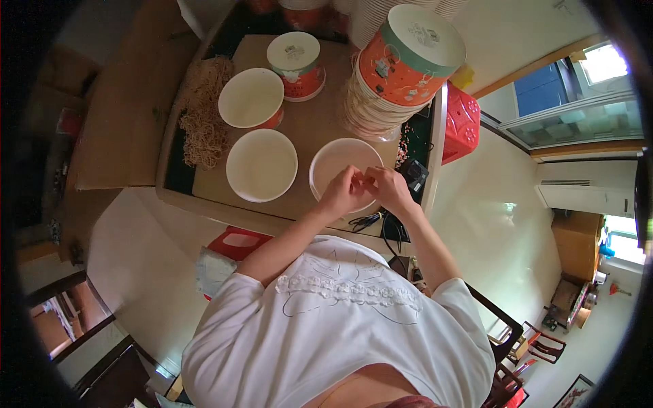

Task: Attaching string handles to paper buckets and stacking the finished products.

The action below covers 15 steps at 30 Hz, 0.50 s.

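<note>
My left hand (346,191) and my right hand (389,189) meet over the near right side of a round white paper tub (340,151). Fingers of both are bent into a pinch, the tips almost touching; whatever lies between them is too small or hidden to make out. To the left stands a second white tub (262,166) with its mouth up. Behind that one, a tilted tub (251,99) shows a bit of orange-red outer wall. Farther back is an upside-down orange-red tub (300,76) with a pale base.
A tall stack of tubs, topped by an upturned orange-red one (406,66), rises at the back right. Tangled tan string (205,112) lies along the table's left side. A black device (413,173) and dark cables (368,220) sit near the right edge, beside a red plastic stool (461,124).
</note>
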Motion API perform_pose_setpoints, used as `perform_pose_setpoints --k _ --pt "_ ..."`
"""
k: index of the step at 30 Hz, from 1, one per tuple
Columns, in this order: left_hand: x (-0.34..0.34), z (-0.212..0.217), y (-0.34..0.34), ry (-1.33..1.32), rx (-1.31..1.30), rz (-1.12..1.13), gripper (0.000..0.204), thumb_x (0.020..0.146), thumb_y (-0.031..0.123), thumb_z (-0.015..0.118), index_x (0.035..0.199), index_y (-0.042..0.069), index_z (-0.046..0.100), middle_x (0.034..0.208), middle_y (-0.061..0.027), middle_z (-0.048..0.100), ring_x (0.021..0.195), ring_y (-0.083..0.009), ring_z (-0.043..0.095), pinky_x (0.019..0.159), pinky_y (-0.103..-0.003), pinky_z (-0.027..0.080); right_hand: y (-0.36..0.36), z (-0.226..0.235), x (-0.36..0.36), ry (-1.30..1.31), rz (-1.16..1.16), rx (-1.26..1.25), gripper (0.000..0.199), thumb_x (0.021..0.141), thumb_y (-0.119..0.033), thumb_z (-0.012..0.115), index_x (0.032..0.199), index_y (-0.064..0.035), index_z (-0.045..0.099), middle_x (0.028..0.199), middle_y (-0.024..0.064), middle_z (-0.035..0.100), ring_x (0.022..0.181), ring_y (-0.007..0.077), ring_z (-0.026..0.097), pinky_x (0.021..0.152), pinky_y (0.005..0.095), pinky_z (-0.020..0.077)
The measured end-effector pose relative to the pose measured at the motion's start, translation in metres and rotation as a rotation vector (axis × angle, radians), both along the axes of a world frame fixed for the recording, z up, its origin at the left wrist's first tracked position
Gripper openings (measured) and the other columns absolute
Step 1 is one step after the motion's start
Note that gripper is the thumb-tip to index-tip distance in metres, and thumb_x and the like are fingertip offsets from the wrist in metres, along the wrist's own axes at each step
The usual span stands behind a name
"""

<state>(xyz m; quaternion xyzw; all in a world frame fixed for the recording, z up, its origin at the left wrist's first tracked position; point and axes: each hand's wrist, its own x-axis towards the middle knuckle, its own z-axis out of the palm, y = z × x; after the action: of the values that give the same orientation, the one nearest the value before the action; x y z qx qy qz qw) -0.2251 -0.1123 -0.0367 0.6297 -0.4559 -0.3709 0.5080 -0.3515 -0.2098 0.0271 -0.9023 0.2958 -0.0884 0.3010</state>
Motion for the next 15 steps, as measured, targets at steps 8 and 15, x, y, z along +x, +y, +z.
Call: perform_pose_setpoints --k 8,15 --pt "0.021 0.054 0.021 -0.818 -0.132 -0.178 0.014 0.072 0.012 0.067 0.081 0.009 0.057 0.087 -0.0081 0.055 0.087 -0.0259 0.053 0.078 -0.044 0.041 0.001 -0.001 0.001 0.115 -0.049 0.069 0.011 0.079 -0.017 0.054 0.081 -0.0073 0.058 0.072 0.0165 0.062 0.07 0.035 0.062 0.06 0.0437 0.0493" --pt "0.009 -0.011 0.048 -0.323 -0.079 0.168 0.027 0.067 0.011 0.074 0.089 0.006 0.058 0.092 -0.008 0.056 0.087 -0.0263 0.054 0.076 -0.039 0.045 0.004 -0.004 0.007 0.073 -0.075 0.058 0.01 0.08 -0.018 0.054 0.082 -0.0086 0.058 0.073 0.0151 0.063 0.069 0.0348 0.062 0.059 0.044 0.0495"
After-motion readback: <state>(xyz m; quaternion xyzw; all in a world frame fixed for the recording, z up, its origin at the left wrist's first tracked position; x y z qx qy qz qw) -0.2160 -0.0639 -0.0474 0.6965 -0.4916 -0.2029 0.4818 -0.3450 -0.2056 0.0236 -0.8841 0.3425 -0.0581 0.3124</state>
